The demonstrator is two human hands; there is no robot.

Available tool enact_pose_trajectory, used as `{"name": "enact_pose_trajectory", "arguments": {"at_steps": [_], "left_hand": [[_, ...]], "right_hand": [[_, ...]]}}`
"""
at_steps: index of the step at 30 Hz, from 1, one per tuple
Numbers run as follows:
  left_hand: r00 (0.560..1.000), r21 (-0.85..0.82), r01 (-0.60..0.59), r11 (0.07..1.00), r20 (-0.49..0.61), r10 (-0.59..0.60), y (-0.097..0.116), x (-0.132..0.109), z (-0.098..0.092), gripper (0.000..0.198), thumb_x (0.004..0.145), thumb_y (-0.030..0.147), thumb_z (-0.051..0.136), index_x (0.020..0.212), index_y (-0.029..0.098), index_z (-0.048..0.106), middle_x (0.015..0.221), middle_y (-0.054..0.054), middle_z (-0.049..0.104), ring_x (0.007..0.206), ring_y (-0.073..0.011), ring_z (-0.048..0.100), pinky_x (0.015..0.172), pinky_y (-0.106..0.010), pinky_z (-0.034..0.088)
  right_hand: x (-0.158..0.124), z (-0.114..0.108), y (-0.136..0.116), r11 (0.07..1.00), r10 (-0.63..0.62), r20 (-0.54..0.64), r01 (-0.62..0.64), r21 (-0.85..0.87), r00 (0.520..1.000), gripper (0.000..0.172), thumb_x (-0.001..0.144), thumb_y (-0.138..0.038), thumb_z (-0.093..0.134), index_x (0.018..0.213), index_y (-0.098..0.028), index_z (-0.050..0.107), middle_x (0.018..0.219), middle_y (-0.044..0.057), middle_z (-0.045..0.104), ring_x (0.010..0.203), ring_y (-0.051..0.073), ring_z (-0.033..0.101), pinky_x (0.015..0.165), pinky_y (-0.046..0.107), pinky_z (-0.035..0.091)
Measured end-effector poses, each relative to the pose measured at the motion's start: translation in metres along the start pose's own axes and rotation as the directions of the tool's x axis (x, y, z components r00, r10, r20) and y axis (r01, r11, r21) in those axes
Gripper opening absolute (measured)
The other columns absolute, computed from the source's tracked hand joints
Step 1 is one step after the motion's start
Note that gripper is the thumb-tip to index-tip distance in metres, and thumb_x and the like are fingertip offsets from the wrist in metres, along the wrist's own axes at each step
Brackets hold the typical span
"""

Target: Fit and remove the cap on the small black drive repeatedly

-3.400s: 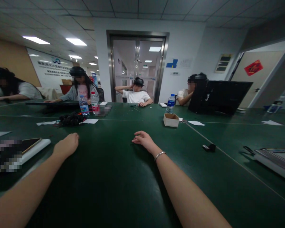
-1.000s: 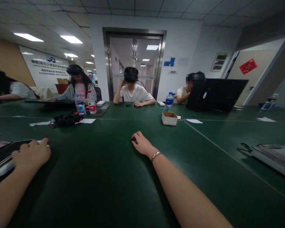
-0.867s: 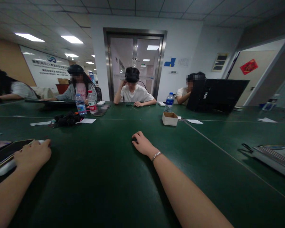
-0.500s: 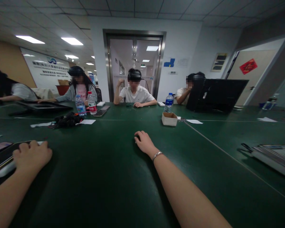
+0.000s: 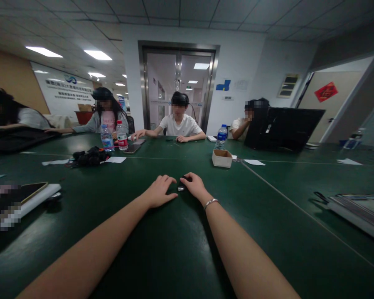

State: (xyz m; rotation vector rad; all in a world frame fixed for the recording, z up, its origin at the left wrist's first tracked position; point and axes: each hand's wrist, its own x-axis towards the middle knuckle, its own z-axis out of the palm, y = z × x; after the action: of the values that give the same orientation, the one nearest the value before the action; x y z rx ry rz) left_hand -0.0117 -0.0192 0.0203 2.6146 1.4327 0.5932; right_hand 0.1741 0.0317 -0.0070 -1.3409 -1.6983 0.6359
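Note:
Both of my hands are close together over the green tabletop. My right hand, with a silver bracelet at the wrist, has its fingers and thumb around a small black object with a shiny metal end. Its exact kind cannot be made out. Just to the left is my left hand, empty, with thumb and fingers spread apart towards that object. A slight gap separates them.
A small open box stands ahead to the right, beside a water bottle. Black tangled gear lies ahead left. A phone-like dark slab rests at the left, a grey folder-like item at the right. Several people sit across.
My left hand has left the slab at the left and come to the middle, beside my right hand. The person opposite has lowered a raised hand to the table.

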Motion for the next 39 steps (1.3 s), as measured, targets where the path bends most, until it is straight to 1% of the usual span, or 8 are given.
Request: {"name": "enact_pose_trajectory", "arguments": {"at_steps": [3,7,12,14,17,22,29,39], "left_hand": [[0.999,-0.095,0.004,0.995,-0.044,-0.008,0.018,0.025,0.023,0.040,0.075,0.045,0.059,0.108,0.023,0.055,0.110,-0.008,0.057,0.101,-0.0250,0.050,0.088,-0.038,0.041],[0.992,-0.206,0.036,0.978,-0.112,-0.061,0.013,0.035,0.038,0.023,0.078,0.033,0.057,0.099,0.022,0.057,0.098,-0.006,0.061,0.092,-0.0221,0.054,0.081,-0.034,0.043],[0.949,-0.403,0.155,0.902,-0.193,-0.249,-0.010,0.031,0.037,0.020,0.081,0.035,0.054,0.096,0.022,0.057,0.091,-0.005,0.063,0.082,-0.0192,0.060,0.074,-0.032,0.045],[0.924,-0.571,0.177,0.802,-0.184,-0.335,-0.015,0.032,0.037,0.023,0.081,0.036,0.053,0.099,0.022,0.054,0.091,-0.004,0.063,0.069,-0.0152,0.062,0.068,-0.030,0.046],[0.909,-0.718,0.130,0.684,-0.189,-0.372,-0.017,0.035,0.040,0.026,0.077,0.037,0.059,0.095,0.020,0.055,0.087,-0.003,0.064,0.065,-0.0134,0.062,0.066,-0.028,0.048],[0.907,-0.707,0.078,0.702,-0.242,-0.344,-0.022,0.038,0.044,0.022,0.072,0.037,0.064,0.086,0.019,0.062,0.084,-0.003,0.067,0.079,-0.0161,0.063,0.076,-0.029,0.049],[0.934,-0.755,0.061,0.653,-0.187,-0.304,-0.027,0.040,0.043,0.024,0.072,0.027,0.063,0.094,0.017,0.065,0.092,-0.006,0.069,0.081,-0.0166,0.064,0.080,-0.032,0.050],[0.909,-0.782,0.096,0.616,-0.184,-0.375,-0.025,0.040,0.040,0.022,0.069,0.025,0.068,0.089,0.017,0.065,0.089,-0.006,0.068,0.083,-0.0172,0.064,0.081,-0.033,0.050]], "right_hand": [[0.006,-0.001,0.008,0.992,0.036,-0.112,-0.021,0.126,0.993,0.018,0.072,-0.032,0.061,0.079,-0.015,0.060,0.076,0.002,0.062,0.073,0.014,0.057,0.073,0.029,0.046],[0.012,-0.004,0.015,0.968,0.086,-0.168,-0.043,0.246,0.982,0.022,0.070,-0.033,0.062,0.084,-0.016,0.059,0.076,0.001,0.061,0.073,0.014,0.058,0.070,0.029,0.049],[0.008,-0.001,0.007,0.874,0.149,0.016,-0.139,0.466,0.989,0.026,0.070,-0.026,0.063,0.094,-0.018,0.059,0.085,0.002,0.057,0.058,0.010,0.062,0.057,0.027,0.052],[0.005,0.002,0.003,0.890,0.120,0.079,-0.142,0.433,0.990,0.027,0.068,-0.020,0.064,0.094,-0.017,0.060,0.086,0.002,0.056,0.054,0.009,0.060,0.054,0.026,0.051],[0.002,0.008,-0.001,0.960,0.053,0.059,-0.067,0.270,0.997,0.030,0.062,-0.017,0.067,0.091,-0.017,0.060,0.083,0.000,0.057,0.056,0.008,0.055,0.054,0.024,0.048],[0.000,0.008,-0.004,0.994,-0.026,0.065,0.019,0.109,0.998,0.029,0.057,-0.021,0.073,0.083,-0.016,0.061,0.070,-0.003,0.057,0.059,0.008,0.050,0.056,0.022,0.044],[-0.001,0.003,-0.008,0.940,-0.009,0.146,-0.041,0.338,0.989,0.025,0.066,-0.021,0.068,0.090,-0.015,0.064,0.066,-0.003,0.057,0.051,0.007,0.054,0.052,0.021,0.044],[0.000,-0.004,-0.007,0.802,0.097,0.167,-0.177,0.570,0.981,0.022,0.069,-0.012,0.062,0.091,-0.016,0.066,0.073,0.000,0.062,0.057,0.008,0.061,0.059,0.022,0.051]]}}
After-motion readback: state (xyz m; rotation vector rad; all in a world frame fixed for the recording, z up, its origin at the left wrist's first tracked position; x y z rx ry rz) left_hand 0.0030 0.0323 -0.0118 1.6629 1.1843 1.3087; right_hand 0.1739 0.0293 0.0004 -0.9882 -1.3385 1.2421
